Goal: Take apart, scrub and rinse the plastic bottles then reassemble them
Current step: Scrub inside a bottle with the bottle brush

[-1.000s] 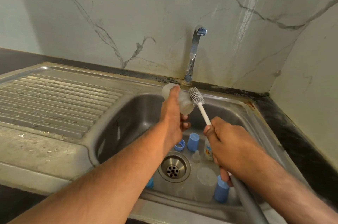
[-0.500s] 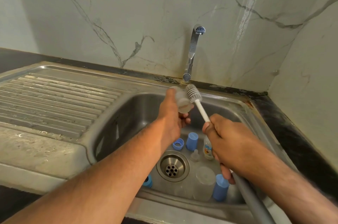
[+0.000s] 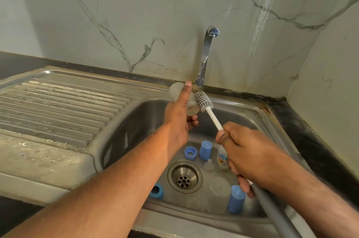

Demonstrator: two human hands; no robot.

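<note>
My left hand (image 3: 179, 119) grips a small clear plastic bottle (image 3: 175, 93) over the sink, thumb lying along its side. My right hand (image 3: 250, 152) grips the white and grey handle of a bottle brush; its grey bristle head (image 3: 204, 100) touches the bottle's mouth end from the outside. In the sink basin (image 3: 136, 125) lie loose parts: a blue ring (image 3: 190, 152), blue caps (image 3: 205, 150) (image 3: 236, 199) (image 3: 157, 191), a clear nipple (image 3: 208, 165), a printed bottle (image 3: 222, 160) and a clear bottle (image 3: 218, 193).
The steel tap (image 3: 206, 51) stands behind the basin with no water running. A ribbed draining board (image 3: 58, 107) lies to the left. The drain strainer (image 3: 184, 176) sits mid-basin. Marble walls close the back and right; a dark counter (image 3: 310, 150) runs on the right.
The bottle turned in my left hand and now shows more of its length again. The brush head stayed against the bottle's mouth end, shifting slightly.
</note>
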